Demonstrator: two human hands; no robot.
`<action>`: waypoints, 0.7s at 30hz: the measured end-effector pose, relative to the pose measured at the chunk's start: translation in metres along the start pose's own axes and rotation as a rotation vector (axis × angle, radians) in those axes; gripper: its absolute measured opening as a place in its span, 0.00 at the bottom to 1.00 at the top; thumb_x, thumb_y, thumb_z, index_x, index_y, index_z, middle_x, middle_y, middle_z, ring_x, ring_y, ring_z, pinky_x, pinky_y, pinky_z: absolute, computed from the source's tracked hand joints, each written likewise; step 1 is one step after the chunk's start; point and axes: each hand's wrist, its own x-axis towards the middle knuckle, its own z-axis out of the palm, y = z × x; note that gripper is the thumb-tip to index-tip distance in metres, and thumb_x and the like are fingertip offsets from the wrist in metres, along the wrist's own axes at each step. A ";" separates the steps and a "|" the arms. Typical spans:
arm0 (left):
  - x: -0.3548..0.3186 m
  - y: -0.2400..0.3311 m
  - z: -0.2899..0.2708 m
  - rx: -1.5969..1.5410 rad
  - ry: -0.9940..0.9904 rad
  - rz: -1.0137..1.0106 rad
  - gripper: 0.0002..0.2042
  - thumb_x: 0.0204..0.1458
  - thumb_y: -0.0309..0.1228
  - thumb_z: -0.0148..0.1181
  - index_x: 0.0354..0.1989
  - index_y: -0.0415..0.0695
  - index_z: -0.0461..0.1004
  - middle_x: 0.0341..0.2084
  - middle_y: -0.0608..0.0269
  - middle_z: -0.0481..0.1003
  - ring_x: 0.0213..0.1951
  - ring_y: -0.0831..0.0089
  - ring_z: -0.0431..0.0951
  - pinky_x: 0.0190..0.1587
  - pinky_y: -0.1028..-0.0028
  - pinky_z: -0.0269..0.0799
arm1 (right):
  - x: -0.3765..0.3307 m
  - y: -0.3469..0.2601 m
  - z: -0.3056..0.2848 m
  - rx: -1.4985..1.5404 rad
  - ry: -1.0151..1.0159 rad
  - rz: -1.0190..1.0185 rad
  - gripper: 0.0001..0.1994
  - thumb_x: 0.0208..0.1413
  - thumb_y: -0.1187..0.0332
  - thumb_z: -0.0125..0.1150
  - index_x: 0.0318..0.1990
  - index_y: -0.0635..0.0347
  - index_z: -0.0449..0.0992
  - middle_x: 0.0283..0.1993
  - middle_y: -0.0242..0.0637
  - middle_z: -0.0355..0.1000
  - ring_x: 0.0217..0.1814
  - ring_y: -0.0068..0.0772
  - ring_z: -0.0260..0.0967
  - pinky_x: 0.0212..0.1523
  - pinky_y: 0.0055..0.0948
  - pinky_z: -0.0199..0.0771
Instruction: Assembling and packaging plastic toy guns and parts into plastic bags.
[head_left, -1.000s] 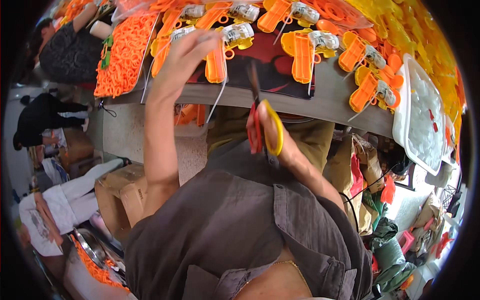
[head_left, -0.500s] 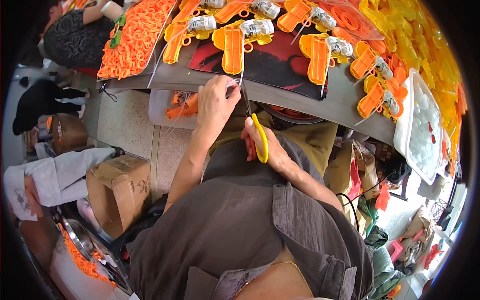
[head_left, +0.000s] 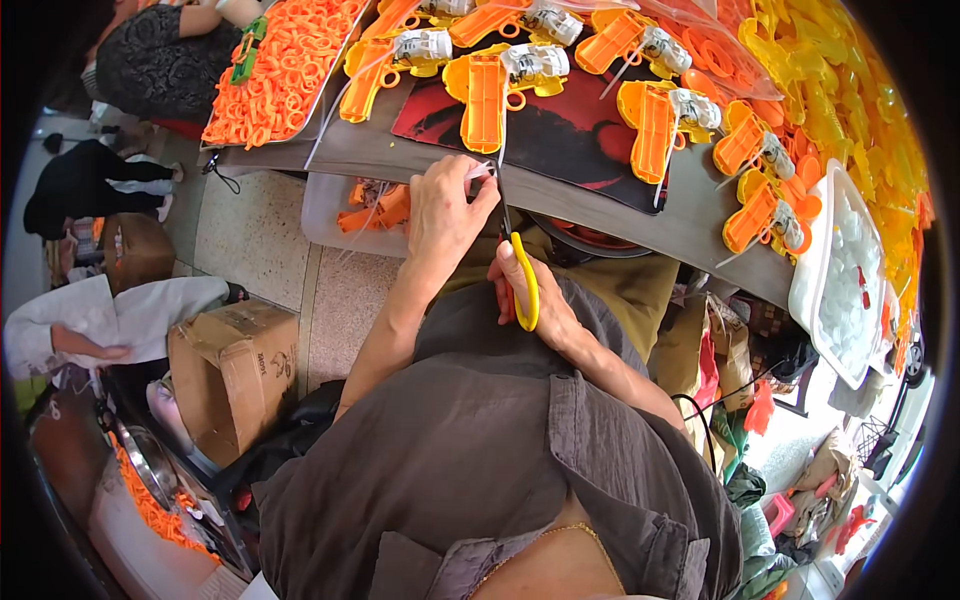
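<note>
My left hand (head_left: pixel 443 207) is at the table's front edge. Its thumb and fingers pinch a small whitish plastic strip (head_left: pixel 479 171). My right hand (head_left: pixel 548 305) grips scissors with a yellow handle (head_left: pixel 527 280), their dark blades pointing up beside the left fingertips. Just beyond the blades lies an orange and yellow toy gun (head_left: pixel 484 108) with a clear patterned barrel; a thin pale strip hangs from it down toward the blades. Whether the blades touch that strip, I cannot tell. Similar toy guns (head_left: pixel 652 130) with pale strips lie around it.
A tray of orange rings (head_left: pixel 283 85) stands at the far left. Yellow parts (head_left: pixel 840 80) are heaped at right, by a white basin (head_left: pixel 805 270) of clear pieces. Below the table edge is a bin (head_left: pixel 322 205) of orange parts. A cardboard box (head_left: pixel 255 365) sits on the floor at left.
The view has shifted slightly, so the table and toy guns appear further right. Both hands keep nearly the same pose, the left pinching the strip and the right holding the scissors.
</note>
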 end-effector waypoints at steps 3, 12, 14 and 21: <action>-0.001 0.000 -0.005 -0.002 0.014 0.021 0.08 0.49 0.30 0.63 0.30 0.37 0.74 0.23 0.57 0.75 0.24 0.61 0.74 0.31 0.62 0.67 | 0.000 -0.005 0.003 -0.033 -0.016 -0.022 0.37 0.61 0.32 0.37 0.35 0.66 0.68 0.19 0.35 0.63 0.18 0.27 0.64 0.22 0.25 0.68; -0.050 -0.035 -0.077 0.066 -0.359 0.009 0.10 0.48 0.33 0.65 0.32 0.43 0.70 0.30 0.60 0.71 0.37 0.61 0.73 0.44 0.62 0.62 | -0.013 -0.013 -0.004 -0.069 0.019 -0.008 0.33 0.62 0.35 0.40 0.24 0.59 0.64 0.16 0.29 0.57 0.14 0.21 0.59 0.16 0.20 0.61; -0.077 -0.059 -0.115 0.158 -0.552 0.053 0.13 0.47 0.36 0.67 0.37 0.45 0.73 0.42 0.58 0.72 0.48 0.62 0.71 0.52 0.60 0.60 | -0.015 -0.019 -0.003 -0.097 -0.028 0.001 0.33 0.62 0.35 0.40 0.27 0.61 0.66 0.18 0.29 0.58 0.15 0.20 0.61 0.17 0.20 0.66; 0.001 -0.073 -0.121 0.114 0.205 -0.169 0.13 0.54 0.34 0.62 0.46 0.42 0.75 0.33 0.53 0.79 0.35 0.58 0.81 0.38 0.67 0.75 | 0.027 -0.045 0.021 -0.099 -0.201 0.019 0.28 0.65 0.42 0.44 0.30 0.61 0.67 0.19 0.30 0.60 0.16 0.19 0.61 0.17 0.21 0.66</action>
